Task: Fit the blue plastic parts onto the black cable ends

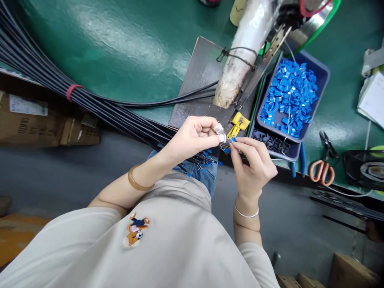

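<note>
Green tabletop [129,52] beyond, blue piece [233,139] at fingertips [238,141] of right hand [255,162]

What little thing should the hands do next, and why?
Perhaps move the left hand a bit closer to the small blue piece. The right hand seems to pinch that piece at its fingertips, and the left hand's white-wrapped fingertips are nearby, with a small gap between.

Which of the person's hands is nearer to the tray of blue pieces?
Right. The right hand is just off the lower-left corner of the tray of blue pieces; the left hand is farther left.
</note>
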Tool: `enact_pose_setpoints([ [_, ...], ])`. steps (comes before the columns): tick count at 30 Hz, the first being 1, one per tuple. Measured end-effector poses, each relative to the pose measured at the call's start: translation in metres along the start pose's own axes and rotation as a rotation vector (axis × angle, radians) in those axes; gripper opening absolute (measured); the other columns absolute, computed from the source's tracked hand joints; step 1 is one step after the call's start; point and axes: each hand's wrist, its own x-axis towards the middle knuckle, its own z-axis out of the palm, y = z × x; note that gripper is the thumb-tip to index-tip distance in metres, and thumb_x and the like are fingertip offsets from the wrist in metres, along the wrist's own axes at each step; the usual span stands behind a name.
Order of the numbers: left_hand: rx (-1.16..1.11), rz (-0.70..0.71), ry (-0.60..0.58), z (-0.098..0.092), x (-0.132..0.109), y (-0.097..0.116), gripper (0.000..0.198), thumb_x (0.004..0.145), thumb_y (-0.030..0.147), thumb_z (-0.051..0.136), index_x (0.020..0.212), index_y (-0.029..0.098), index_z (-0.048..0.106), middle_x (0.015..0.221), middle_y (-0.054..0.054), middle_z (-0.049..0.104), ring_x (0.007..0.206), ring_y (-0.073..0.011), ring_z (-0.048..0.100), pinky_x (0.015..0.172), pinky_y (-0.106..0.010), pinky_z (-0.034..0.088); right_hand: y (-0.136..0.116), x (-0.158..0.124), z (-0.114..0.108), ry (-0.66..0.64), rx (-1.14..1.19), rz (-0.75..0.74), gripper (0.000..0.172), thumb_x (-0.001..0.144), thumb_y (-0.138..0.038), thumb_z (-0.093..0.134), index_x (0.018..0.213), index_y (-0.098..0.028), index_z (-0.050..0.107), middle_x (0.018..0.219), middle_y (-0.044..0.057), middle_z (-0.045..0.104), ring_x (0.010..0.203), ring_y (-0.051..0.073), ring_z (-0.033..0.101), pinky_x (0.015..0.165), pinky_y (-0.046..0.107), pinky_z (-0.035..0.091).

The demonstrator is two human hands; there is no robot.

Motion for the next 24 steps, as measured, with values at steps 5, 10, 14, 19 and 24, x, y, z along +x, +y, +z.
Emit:
enact_pose_setpoints([
  [5, 0.004, -0.043, -0.019, 0.0, 0.0, 0.0, 0.017, 0.072, 0.017, 0.068, 0.064, 0.014, 0.053, 0.056, 0.005, 0.043, 0.052, -0.0036, 0.034, 0.049, -0.019, 0.025, -0.005, 0.003, -0.001, 0.058, 0.091, 0.013, 0.018, 0.084, -0.013, 0.065, 0.093, -0.029, 0.064, 0.096, 0.0, 0.072, 0.088, 0.018, 0.071, 0.08, 0.036, 0.06],
  [10, 0.014, -0.065, -0.04, -0.001, 0.0, 0.001, 0.014, 0.072, 0.014, 0.065, 0.063, 0.014, 0.053, 0.057, 0.004, 0.045, 0.053, -0.0038, 0.036, 0.051, -0.019, 0.026, -0.012, 0.01, 0.001, 0.097, 0.301, 0.192, 0.007, 0.089, -0.019, 0.059, 0.088, -0.026, 0.056, 0.091, 0.004, 0.069, 0.088, 0.02, 0.071, 0.07, 0.037, 0.062],
  [14, 0.0, -0.05, -0.046, -0.002, 0.001, 0.0, 0.016, 0.074, 0.017, 0.065, 0.064, 0.014, 0.053, 0.056, 0.004, 0.044, 0.052, -0.0038, 0.034, 0.05, -0.019, 0.024, -0.013, 0.01, 0.006, 0.114, 0.389, 0.207, 0.009, 0.086, -0.017, 0.062, 0.086, -0.025, 0.058, 0.089, 0.002, 0.069, 0.087, 0.018, 0.07, 0.073, 0.037, 0.062],
  [19, -0.013, -0.039, -0.019, -0.004, 0.002, 0.0, 0.02, 0.076, 0.02, 0.065, 0.062, 0.015, 0.053, 0.052, 0.004, 0.043, 0.05, -0.0043, 0.033, 0.048, -0.021, 0.022, -0.014, 0.009, 0.012, 0.118, 0.416, 0.268, 0.008, 0.088, -0.019, 0.061, 0.087, -0.025, 0.056, 0.091, 0.003, 0.069, 0.086, 0.018, 0.071, 0.07, 0.036, 0.062],
  [24, -0.031, -0.05, -0.012, -0.003, 0.003, 0.0, 0.016, 0.074, 0.02, 0.067, 0.063, 0.014, 0.057, 0.055, 0.004, 0.045, 0.051, -0.0038, 0.033, 0.049, -0.02, 0.024, -0.015, 0.007, 0.018, 0.137, 0.431, 0.261, 0.008, 0.088, -0.018, 0.058, 0.088, -0.025, 0.054, 0.095, 0.004, 0.07, 0.089, 0.019, 0.072, 0.072, 0.036, 0.062],
])
